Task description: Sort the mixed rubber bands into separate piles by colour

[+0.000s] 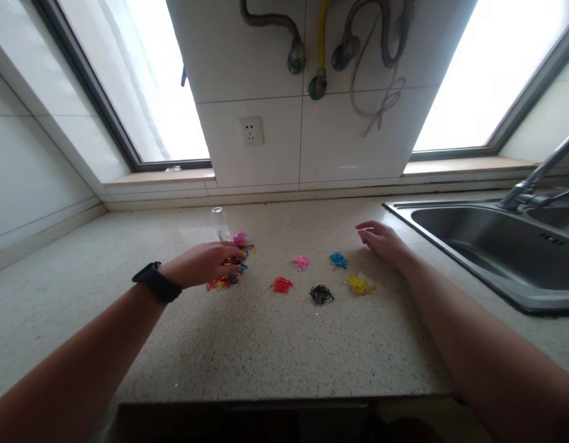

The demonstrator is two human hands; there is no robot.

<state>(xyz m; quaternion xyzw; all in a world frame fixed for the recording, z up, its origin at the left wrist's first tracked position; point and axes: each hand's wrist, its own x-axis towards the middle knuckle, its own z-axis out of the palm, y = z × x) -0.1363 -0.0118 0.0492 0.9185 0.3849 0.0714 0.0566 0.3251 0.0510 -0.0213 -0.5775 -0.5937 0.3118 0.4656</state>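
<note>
My left hand (pixel 209 263) reaches into a mixed pile of coloured rubber bands (pixel 229 280), thumb and fingers apart, and partly covers it. Behind the pile stands a clear plastic bottle (pixel 221 226). Single-colour heaps of bands lie to the right: red (pixel 281 285), pink (pixel 301 263), black (pixel 321 295), blue (pixel 338 260) and yellow (pixel 359 284). My right hand (pixel 380 239) rests on the counter just beyond the blue and yellow heaps. Its fingers are loosely bent and apart, with nothing seen in them.
The speckled countertop (pixel 247 351) ends at a front edge near me. A steel sink (pixel 460 246) with a tap (pixel 524 191) is on the right. Along the back, a tiled wall carries a socket (pixel 251 131) and hanging hoses (pixel 321 37) between two windows.
</note>
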